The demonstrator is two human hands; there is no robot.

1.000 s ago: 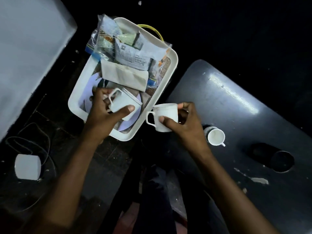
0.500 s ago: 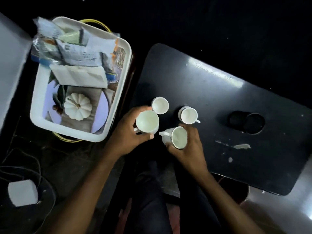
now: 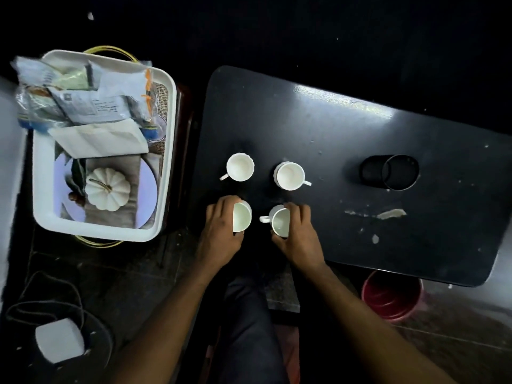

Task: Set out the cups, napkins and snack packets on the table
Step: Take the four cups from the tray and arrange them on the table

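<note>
Several white cups stand upright on the black table (image 3: 346, 128) near its left end. Two free cups sit in a far row, one on the left (image 3: 240, 167) and one on the right (image 3: 290, 176). In the near row my left hand (image 3: 219, 234) wraps around a cup (image 3: 242, 217), and my right hand (image 3: 297, 236) holds another cup (image 3: 280, 221) whose handle points left. Both held cups rest on the tabletop. To the left, a white tray (image 3: 44, 200) carries snack packets (image 3: 83, 92) and a folded white napkin (image 3: 99, 138).
A black cylindrical holder (image 3: 390, 171) lies on its side at the table's right. A white pumpkin picture (image 3: 107, 189) shows on the tray floor. A red bucket (image 3: 390, 295) stands under the table's near edge. A white box with cables (image 3: 59, 343) lies on the floor, bottom left.
Both hands carried cups from the tray side to the table and set them down in a near row. The view shifted right, so the tray now sits further left.
</note>
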